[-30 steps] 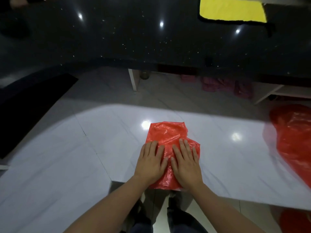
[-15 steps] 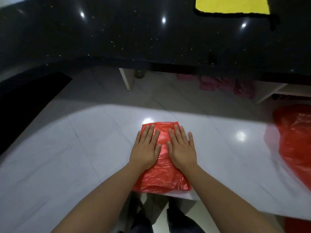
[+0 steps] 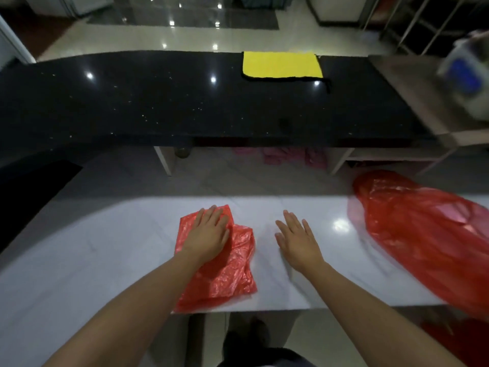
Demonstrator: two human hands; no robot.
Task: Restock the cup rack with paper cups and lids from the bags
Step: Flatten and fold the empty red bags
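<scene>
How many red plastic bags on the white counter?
2. A flattened bag lies at the near edge, with the left hand resting flat on it. A larger, fuller bag lies at the right end. More red shows below the counter at lower right; unclear what it is.

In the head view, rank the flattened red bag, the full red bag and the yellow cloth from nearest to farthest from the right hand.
From the right hand:
1. flattened red bag, just to its left, under the left hand.
2. full red bag, off to the right.
3. yellow cloth, far ahead on the black counter.
</scene>
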